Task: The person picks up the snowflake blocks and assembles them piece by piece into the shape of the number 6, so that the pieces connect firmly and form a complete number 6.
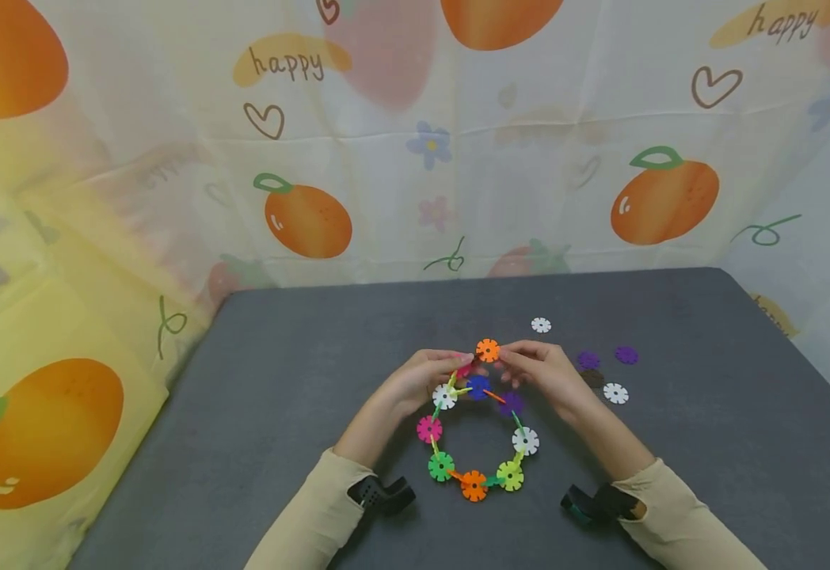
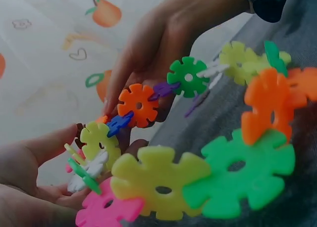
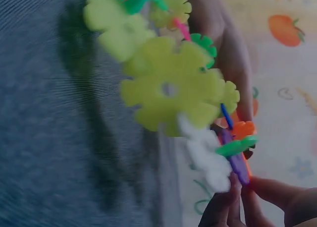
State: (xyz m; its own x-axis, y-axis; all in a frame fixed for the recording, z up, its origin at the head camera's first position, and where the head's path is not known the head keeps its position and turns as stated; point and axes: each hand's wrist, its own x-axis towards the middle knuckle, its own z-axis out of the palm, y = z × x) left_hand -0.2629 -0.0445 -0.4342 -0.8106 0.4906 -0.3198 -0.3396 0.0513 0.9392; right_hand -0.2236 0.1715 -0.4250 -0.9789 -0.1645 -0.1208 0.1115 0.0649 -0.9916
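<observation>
Both hands hold up a ring of interlocking notched plastic discs, with a white disc (image 1: 445,396) on its left and an orange disc (image 1: 474,486) at its lowest point. My left hand (image 1: 415,381) pinches the ring's upper left part by a pink disc (image 1: 463,369), partly covered by the fingers. An upper orange disc (image 1: 488,351) stands between the hands, its right edge pinched by the thumb and fingers of my right hand (image 1: 542,370). Just below it sits a blue disc (image 1: 478,387). A dark brown piece (image 2: 79,133) shows by the left fingertips in the left wrist view.
Loose discs lie on the grey table (image 1: 301,412), right of the hands: a far white disc (image 1: 541,325), a purple disc (image 1: 626,355), another purple one, a nearer white disc (image 1: 616,393) and a brown disc (image 1: 592,378) partly behind the right hand. A printed cloth (image 1: 379,182) hangs behind.
</observation>
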